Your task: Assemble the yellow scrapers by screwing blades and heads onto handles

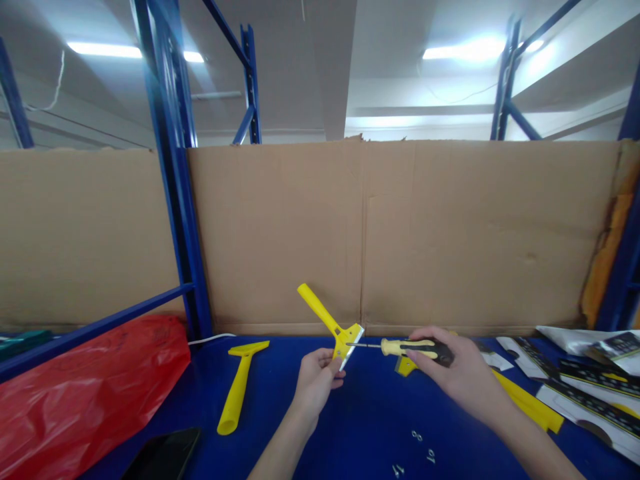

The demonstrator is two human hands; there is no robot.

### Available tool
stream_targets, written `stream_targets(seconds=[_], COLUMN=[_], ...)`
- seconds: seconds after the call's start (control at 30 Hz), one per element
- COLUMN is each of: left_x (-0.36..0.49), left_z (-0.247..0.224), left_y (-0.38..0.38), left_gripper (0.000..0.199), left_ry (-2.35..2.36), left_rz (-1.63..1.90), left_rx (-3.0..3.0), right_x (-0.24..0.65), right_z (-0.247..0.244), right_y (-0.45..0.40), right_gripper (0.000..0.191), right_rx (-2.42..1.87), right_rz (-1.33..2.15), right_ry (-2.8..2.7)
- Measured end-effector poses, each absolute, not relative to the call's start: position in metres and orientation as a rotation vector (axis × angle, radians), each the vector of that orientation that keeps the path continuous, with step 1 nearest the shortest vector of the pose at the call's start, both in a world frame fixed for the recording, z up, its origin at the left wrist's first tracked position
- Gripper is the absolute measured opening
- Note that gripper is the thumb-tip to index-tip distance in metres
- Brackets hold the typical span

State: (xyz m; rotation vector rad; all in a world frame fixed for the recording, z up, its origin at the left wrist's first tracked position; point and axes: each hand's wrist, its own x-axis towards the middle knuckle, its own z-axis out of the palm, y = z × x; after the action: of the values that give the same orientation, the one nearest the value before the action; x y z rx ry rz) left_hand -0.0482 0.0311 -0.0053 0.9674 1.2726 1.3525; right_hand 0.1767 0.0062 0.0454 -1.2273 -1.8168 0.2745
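My left hand grips a yellow scraper by one end of its head, with the handle slanting up to the left. A metal strip runs along the head's edge. In my right hand is a screwdriver with a cream and black handle. Its shaft points left, and the tip meets the scraper's head near a screw. Another yellow scraper lies to the left of my left hand. A third yellow scraper lies partly hidden beneath my right hand and forearm.
Several small metal fasteners lie on the blue tabletop near the front. A black phone and a red plastic bag are at left. Black-and-white packaging piles up at right. Cardboard stands behind, beside a blue post.
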Motion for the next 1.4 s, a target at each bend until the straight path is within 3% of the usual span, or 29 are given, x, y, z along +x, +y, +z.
stream_targets(seconds=[0.33,1.1,1.27,1.4], left_x=[-0.043,-0.047,-0.053,-0.056], left_z=[-0.009,-0.031,-0.045,-0.05], left_y=[0.031,0.043,0.05,0.052], left_gripper=[0.017,0.015,0.005,0.005], left_ry=[1.309,1.359,1.472,1.529], left_rz=[1.334,1.493,1.448,1.43], left_rx=[1.039,1.223,1.369,1.461], right_x=[0.162,0.157,0.153,0.151], right_z=[0.036,0.031,0.028,0.027], right_y=[0.002,0.0,-0.006,-0.004], right_gripper=[0.015,0.011,0.028,0.011], right_rx=[-1.142,-1.153,-1.064,-1.068], right_rz=[0.11,0.129,0.247,0.188], right_ry=[-1.919,-1.932,-2.007,-1.996])
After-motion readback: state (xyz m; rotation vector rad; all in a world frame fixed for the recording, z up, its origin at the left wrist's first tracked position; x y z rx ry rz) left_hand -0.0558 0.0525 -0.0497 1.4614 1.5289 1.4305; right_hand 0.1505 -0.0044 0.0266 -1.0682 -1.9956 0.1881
